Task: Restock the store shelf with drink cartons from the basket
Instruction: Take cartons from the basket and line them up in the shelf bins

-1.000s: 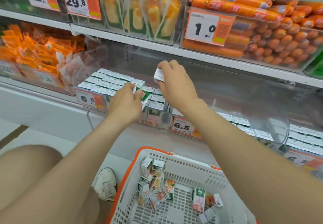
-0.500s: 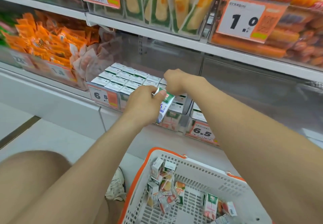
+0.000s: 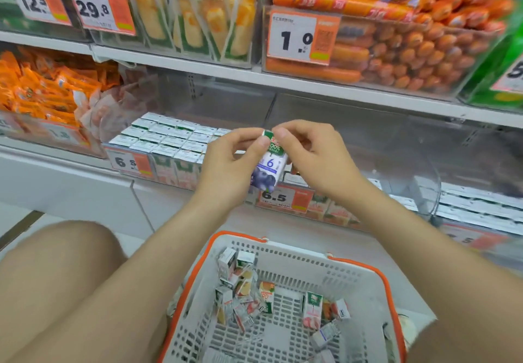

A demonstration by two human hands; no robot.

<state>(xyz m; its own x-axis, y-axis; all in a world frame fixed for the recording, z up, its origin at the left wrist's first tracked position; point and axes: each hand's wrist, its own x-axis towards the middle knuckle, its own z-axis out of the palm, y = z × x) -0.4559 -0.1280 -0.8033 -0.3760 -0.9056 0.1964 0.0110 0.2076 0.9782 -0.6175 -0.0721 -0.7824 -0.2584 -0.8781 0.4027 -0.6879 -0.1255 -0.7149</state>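
Observation:
Both hands hold one small white drink carton (image 3: 270, 168) with a blueberry picture and a green top, upright in front of the shelf. My left hand (image 3: 229, 164) grips its left side, thumb near the top. My right hand (image 3: 317, 154) pinches the carton's top right corner. Behind them, rows of white-topped cartons (image 3: 169, 139) fill a clear bin on the low shelf. Below, a white basket with an orange rim (image 3: 285, 252) holds several loose cartons (image 3: 243, 286).
Price tags 6.5 (image 3: 276, 197) hang on the bin fronts. Orange snack packs (image 3: 36, 88) lie at left. The upper shelf carries sausages (image 3: 396, 43) and packaged snacks. More cartons (image 3: 478, 207) fill a bin at right. My bare knee (image 3: 56, 263) is at lower left.
My right hand left the shelf row and came back to the carton in my left hand. Both hands now hold it higher, with its blueberry face toward me.

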